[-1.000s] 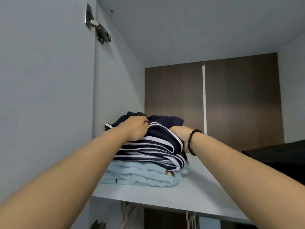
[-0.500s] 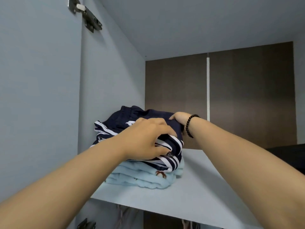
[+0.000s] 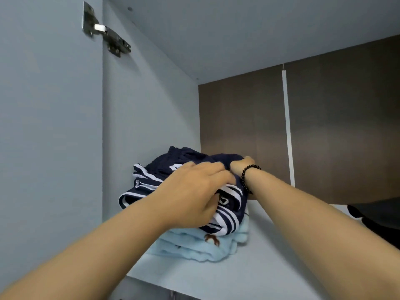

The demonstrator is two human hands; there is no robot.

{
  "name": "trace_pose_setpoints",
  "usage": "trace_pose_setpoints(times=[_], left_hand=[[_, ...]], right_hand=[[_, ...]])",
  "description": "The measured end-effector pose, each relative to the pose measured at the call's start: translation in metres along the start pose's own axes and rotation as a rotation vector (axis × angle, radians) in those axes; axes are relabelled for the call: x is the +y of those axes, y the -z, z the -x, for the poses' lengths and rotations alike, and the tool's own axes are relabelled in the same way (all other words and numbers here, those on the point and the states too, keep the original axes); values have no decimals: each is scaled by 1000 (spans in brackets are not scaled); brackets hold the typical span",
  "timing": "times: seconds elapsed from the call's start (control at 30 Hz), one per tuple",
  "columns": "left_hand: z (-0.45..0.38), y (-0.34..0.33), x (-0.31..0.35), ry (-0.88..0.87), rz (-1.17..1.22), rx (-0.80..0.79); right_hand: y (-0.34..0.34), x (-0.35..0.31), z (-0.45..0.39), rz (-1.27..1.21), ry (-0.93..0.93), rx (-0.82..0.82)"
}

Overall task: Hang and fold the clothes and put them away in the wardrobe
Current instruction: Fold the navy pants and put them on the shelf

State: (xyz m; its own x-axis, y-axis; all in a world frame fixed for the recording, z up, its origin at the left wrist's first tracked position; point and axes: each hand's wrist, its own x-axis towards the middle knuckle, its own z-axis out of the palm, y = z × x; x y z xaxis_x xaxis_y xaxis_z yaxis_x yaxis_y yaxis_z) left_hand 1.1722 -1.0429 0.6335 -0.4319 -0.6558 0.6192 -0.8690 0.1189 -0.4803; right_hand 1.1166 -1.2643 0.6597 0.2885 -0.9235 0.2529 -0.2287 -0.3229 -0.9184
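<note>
Two hands are settling one striped garment onto a stack in the wardrobe.

One wardrobe shelf [image 3: 255, 276] is carrying two folded garments against the left wall: one light blue garment [image 3: 194, 245] lying directly on the shelf, and one navy garment with white stripes [image 3: 227, 215] sitting on top of it. The left hand [image 3: 190, 198] is curling its fingers over the striped garment's front. The right hand [image 3: 240, 164], with one black bead bracelet [image 3: 246, 176], is pinching its far edge.
</note>
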Motion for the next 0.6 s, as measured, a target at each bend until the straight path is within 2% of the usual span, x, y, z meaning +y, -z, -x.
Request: trace_pose_setpoints(times=[0.13, 0.2, 0.37, 0.43, 0.5, 0.57, 0.6], left_hand=[[-24, -7, 15, 19, -57, -183], [-26, -16, 21, 28, -82, -182], [-16, -27, 25, -2, -124, -128], [-14, -22, 25, 49, -16, -105], [-16, -12, 23, 140, 196, -33], [-24, 0, 15, 272, 360, 71], [-28, 6, 7, 337, 359, 103]], right_hand=[[11, -12, 4, 129, 47, -60], [18, -13, 5, 217, 53, -55], [23, -12, -2, 236, 103, -67], [20, -6, -5, 213, 89, -77], [19, -4, -1, 264, 64, -103], [19, -11, 4, 404, 63, -80], [19, -17, 6, 525, 116, -29]])
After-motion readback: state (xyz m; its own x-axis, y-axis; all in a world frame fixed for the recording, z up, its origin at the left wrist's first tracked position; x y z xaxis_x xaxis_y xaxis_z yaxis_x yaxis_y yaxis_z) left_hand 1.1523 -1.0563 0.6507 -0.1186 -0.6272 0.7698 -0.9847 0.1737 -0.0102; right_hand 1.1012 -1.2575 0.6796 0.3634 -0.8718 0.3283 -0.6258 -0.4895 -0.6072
